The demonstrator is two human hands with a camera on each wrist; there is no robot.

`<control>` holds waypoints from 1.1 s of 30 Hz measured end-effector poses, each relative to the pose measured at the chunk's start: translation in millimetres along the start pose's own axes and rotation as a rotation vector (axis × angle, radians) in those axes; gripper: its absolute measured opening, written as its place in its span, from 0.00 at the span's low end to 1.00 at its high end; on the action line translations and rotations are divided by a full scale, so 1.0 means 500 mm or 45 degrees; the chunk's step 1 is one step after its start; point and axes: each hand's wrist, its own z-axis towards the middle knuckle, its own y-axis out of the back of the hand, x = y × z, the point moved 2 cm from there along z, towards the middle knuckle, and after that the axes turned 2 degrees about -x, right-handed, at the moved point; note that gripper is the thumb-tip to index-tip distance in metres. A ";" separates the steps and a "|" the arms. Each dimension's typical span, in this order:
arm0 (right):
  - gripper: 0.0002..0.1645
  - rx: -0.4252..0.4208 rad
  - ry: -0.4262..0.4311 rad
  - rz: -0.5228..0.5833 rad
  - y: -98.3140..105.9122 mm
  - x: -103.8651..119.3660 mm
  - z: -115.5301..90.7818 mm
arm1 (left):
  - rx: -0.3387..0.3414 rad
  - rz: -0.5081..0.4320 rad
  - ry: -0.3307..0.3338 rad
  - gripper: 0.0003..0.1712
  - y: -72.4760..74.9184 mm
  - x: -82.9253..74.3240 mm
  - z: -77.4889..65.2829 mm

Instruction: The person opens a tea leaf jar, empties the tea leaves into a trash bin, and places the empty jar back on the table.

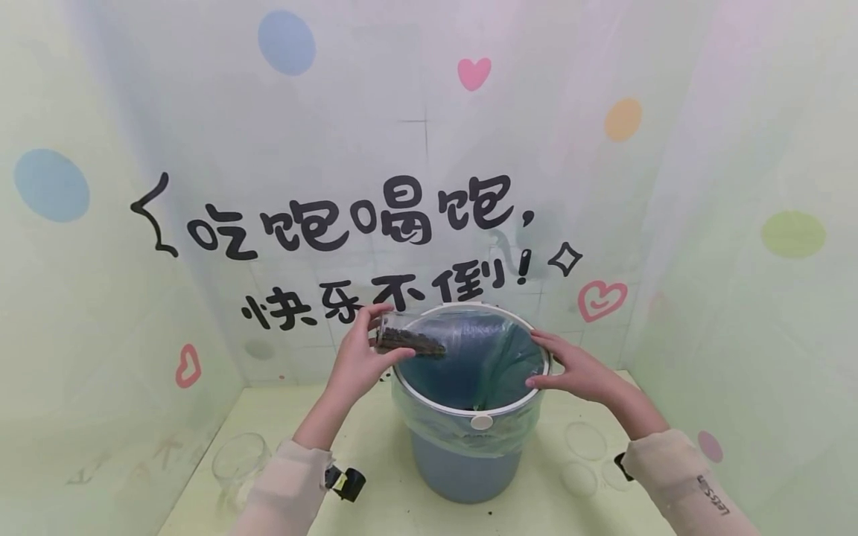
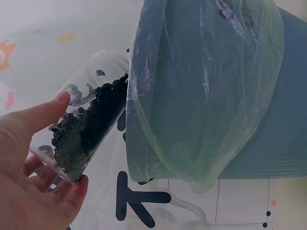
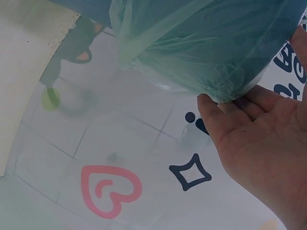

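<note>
A blue-grey trash bin (image 1: 465, 465) stands on the table, lined with a thin green plastic bag (image 1: 429, 428) folded over its white rim. My left hand (image 1: 362, 365) holds a clear cylindrical jar (image 2: 79, 91) tilted on its side at the rim's left, with its mouth toward the inside of the bin. Dark, crumbly material (image 2: 91, 120) lies along the jar's lower wall. On the opposite side, my right hand (image 1: 579, 370) grips the bin's rim, fingers and thumb around the bag-covered edge. The bottom inside the bin is hidden.
Another clear jar (image 1: 240, 461) stands on the table at the left. Clear round lids (image 1: 585, 441) lie at the right. Dark specks (image 1: 489, 512) dot the table (image 1: 375, 461) near the bin. A printed curtain wall (image 1: 375, 141) encloses the back and sides.
</note>
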 end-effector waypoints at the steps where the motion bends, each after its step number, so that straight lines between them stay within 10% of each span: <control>1: 0.55 -0.001 0.000 -0.001 0.000 0.000 0.000 | 0.001 0.004 -0.001 0.46 0.000 0.000 0.000; 33: 0.54 -0.016 0.051 0.004 -0.004 0.005 -0.005 | -0.022 0.029 -0.056 0.49 -0.005 0.005 -0.005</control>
